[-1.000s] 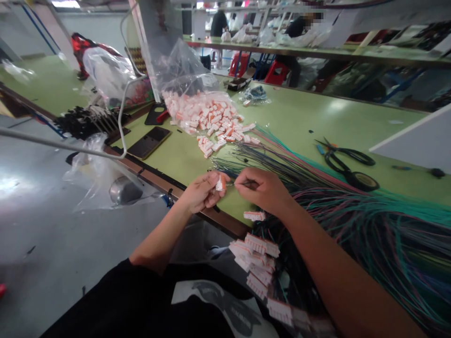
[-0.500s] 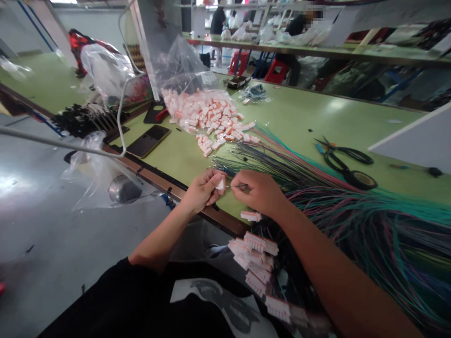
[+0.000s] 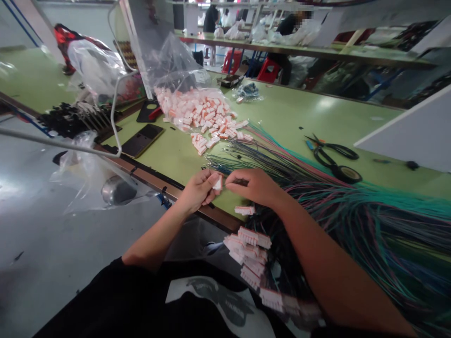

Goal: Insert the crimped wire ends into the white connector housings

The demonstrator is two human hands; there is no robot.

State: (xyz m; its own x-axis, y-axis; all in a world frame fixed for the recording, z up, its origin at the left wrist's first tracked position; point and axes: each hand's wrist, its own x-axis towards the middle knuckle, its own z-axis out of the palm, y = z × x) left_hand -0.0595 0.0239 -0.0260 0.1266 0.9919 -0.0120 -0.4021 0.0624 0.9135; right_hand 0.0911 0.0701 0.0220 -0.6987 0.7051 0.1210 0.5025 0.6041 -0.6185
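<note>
My left hand (image 3: 200, 190) pinches a small white and orange connector (image 3: 217, 183) over the table's front edge. Close to its right side is my right hand (image 3: 252, 186), fingers pressed together at the connector; whether a thin wire lies between them is too small to tell. Below my right hand, several white connectors (image 3: 251, 253) hang on dark wires at the table's edge. Long green, red and dark wires (image 3: 352, 202) spread across the table to the right. Beyond my hands, a plastic bag spills a pile of white and orange connectors (image 3: 207, 112).
A phone (image 3: 143, 141) lies at the left edge of the green table (image 3: 282, 105). Scissors (image 3: 333, 152) and a roll of black tape (image 3: 347, 173) rest behind the wires. A metal rod (image 3: 116, 108) crosses the left side. People sit at a far table.
The view has shifted slightly, so the table things appear further left. My right hand's fingertips are now nearer the connector in my left hand, which stays pinched.
</note>
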